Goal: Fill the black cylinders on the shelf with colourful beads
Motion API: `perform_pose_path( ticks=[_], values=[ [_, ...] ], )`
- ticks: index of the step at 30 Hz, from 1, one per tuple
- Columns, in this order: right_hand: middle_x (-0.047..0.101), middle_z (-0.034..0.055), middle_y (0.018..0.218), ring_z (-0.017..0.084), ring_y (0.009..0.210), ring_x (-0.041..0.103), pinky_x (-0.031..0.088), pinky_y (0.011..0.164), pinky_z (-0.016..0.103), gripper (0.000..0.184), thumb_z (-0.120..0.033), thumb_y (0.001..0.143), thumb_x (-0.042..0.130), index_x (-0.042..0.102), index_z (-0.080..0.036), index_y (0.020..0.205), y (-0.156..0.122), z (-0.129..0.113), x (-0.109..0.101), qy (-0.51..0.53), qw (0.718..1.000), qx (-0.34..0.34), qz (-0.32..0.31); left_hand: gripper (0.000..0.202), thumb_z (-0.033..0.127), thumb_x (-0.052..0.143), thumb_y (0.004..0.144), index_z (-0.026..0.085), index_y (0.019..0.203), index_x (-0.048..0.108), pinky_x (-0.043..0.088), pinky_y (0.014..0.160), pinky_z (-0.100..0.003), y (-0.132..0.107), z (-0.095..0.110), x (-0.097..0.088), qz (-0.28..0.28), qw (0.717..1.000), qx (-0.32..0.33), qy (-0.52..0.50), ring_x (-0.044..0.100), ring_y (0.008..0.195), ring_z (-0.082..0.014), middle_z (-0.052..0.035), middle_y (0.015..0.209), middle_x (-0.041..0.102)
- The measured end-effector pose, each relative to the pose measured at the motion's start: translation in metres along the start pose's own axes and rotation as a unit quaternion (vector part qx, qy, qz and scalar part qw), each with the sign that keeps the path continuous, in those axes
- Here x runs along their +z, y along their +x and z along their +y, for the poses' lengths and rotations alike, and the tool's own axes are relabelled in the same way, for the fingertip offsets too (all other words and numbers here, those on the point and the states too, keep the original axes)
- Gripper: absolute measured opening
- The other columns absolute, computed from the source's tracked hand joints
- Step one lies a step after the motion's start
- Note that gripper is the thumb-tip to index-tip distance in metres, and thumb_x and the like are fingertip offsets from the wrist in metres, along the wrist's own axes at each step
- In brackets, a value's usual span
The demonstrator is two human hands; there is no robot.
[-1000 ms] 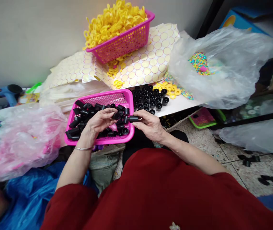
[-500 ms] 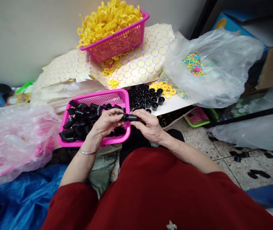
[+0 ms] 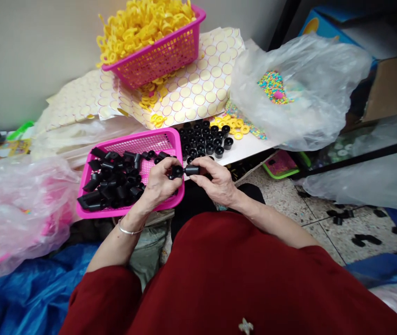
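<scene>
My left hand [image 3: 162, 182] pinches a round black cup-shaped piece [image 3: 176, 171] with its hollow face showing. Thumb and fingers of my right hand [image 3: 216, 180] close on a short black plastic tube [image 3: 193, 170], held level just right of the cup piece. Between the two pieces there is a narrow dark link or contact that I cannot make out clearly. Both hands are over the right front corner of a pink basket [image 3: 129, 214], where angular black plastic pieces [image 3: 111, 179] lie heaped. Right beyond my hands, several black cups [image 3: 205, 138] stand grouped on the white surface.
Yellow rings [image 3: 233, 124] lie behind the cups. A second pink basket [image 3: 158, 58], heaped with yellow parts [image 3: 149, 28], sits on sheets of round stickers [image 3: 201, 93]. A clear bag [image 3: 310, 88] with coloured beads is at right, a pink-filled bag [image 3: 24, 209] at left. Black pieces [image 3: 367, 239] lie on the floor.
The round piece in my left hand has turned, so its hollow face shows more. The right hand still grips the tube. The whole view has shifted slightly.
</scene>
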State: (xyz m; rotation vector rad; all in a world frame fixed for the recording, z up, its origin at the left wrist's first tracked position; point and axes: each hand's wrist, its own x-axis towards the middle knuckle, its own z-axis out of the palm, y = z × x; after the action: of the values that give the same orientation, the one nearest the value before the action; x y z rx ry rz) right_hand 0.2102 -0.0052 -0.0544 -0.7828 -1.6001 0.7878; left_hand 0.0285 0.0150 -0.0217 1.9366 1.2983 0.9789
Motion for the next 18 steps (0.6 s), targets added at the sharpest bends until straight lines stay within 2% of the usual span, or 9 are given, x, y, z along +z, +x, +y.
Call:
perform_pose_path(
  ticks=[4, 8, 11, 14, 18],
  values=[
    [0.067, 0.0091, 0.105, 0.017, 0.096, 0.064, 0.054, 0.085, 0.032, 0.023, -0.023, 0.090, 0.060, 0.061, -0.018, 0.112, 0.000, 0.006, -0.003, -0.029, 0.998, -0.047, -0.012, 0.022, 0.013, 0.060, 0.064, 0.017, 0.085, 0.063, 0.046, 0.064, -0.024, -0.001, -0.002, 0.003, -0.017, 0.997, 0.059, 0.054, 0.056, 0.066, -0.0109, 0.0015, 0.076, 0.063],
    [0.067, 0.0099, 0.109, 0.018, 0.101, 0.064, 0.054, 0.089, 0.034, 0.028, -0.025, 0.092, 0.057, 0.062, -0.018, 0.118, -0.001, 0.012, -0.006, -0.034, 0.997, -0.057, -0.025, 0.023, 0.015, 0.062, 0.066, 0.018, 0.088, 0.067, 0.049, 0.070, -0.028, 0.001, -0.002, 0.004, -0.024, 0.995, 0.072, 0.062, 0.060, 0.071, -0.0138, -0.0005, 0.078, 0.067],
    [0.068, 0.0109, 0.112, 0.019, 0.105, 0.065, 0.055, 0.092, 0.035, 0.030, -0.026, 0.092, 0.057, 0.062, -0.018, 0.121, -0.002, 0.015, -0.009, -0.048, 0.996, -0.071, -0.038, 0.024, 0.018, 0.067, 0.065, 0.020, 0.089, 0.072, 0.051, 0.077, -0.031, 0.002, 0.001, 0.004, -0.044, 0.997, 0.037, 0.045, 0.063, 0.077, -0.0177, -0.0030, 0.082, 0.070],
    [0.069, 0.0122, 0.116, 0.021, 0.110, 0.065, 0.055, 0.096, 0.039, 0.032, -0.028, 0.093, 0.056, 0.063, -0.019, 0.123, -0.004, 0.017, -0.007, -0.078, 0.994, -0.064, -0.048, 0.031, 0.021, 0.073, 0.061, 0.021, 0.092, 0.074, 0.051, 0.085, -0.035, 0.002, 0.005, 0.005, -0.063, 0.998, -0.029, 0.011, 0.064, 0.083, -0.0204, -0.0037, 0.086, 0.072],
    [0.060, 0.0184, 0.134, 0.028, 0.127, 0.057, 0.050, 0.106, 0.049, 0.041, -0.034, 0.095, 0.052, 0.059, -0.016, 0.132, -0.009, 0.015, 0.001, -0.135, 0.990, -0.002, -0.043, 0.065, 0.024, 0.081, 0.054, 0.019, 0.117, 0.067, 0.053, 0.086, -0.034, 0.000, 0.005, 0.016, -0.030, 0.989, -0.099, -0.107, 0.064, 0.090, -0.0206, -0.0059, 0.101, 0.071]
  ],
)
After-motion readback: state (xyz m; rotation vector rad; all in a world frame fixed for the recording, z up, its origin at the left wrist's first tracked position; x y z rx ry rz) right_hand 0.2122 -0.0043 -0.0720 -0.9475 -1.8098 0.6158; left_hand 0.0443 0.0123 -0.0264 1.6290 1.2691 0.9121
